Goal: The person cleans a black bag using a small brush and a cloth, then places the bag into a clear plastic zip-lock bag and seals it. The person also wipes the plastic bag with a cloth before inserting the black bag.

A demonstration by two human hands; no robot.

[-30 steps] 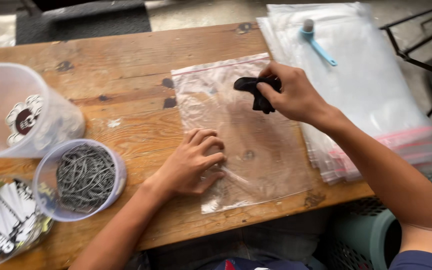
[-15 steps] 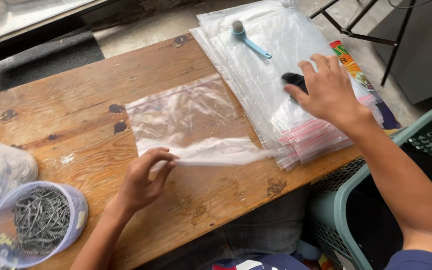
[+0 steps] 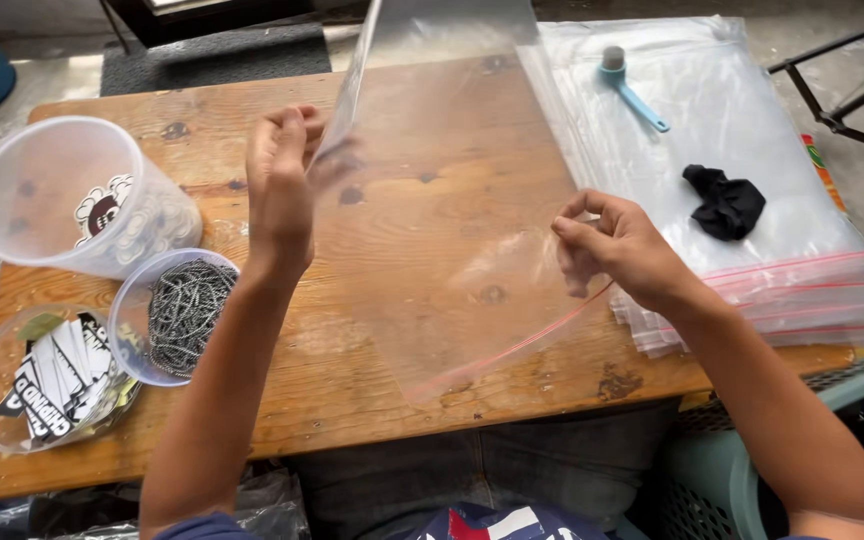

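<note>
A clear zip bag with a red seal strip is lifted off the wooden table and held tilted in the air. My left hand grips its left edge with closed fingers. My right hand pinches the bag's lower right side near the red strip. A small black cloth piece lies on the stack of zip bags to the right, apart from both hands.
A blue scoop-like tool rests on the bag stack. At the left stand a large clear tub with stickers, a tub of metal chain and a tub of printed tags. A teal basket sits below right.
The black cloth piece left my right hand and now lies on the bag stack. Both hands lifted the clear zip bag off the table, where it had lain flat.
</note>
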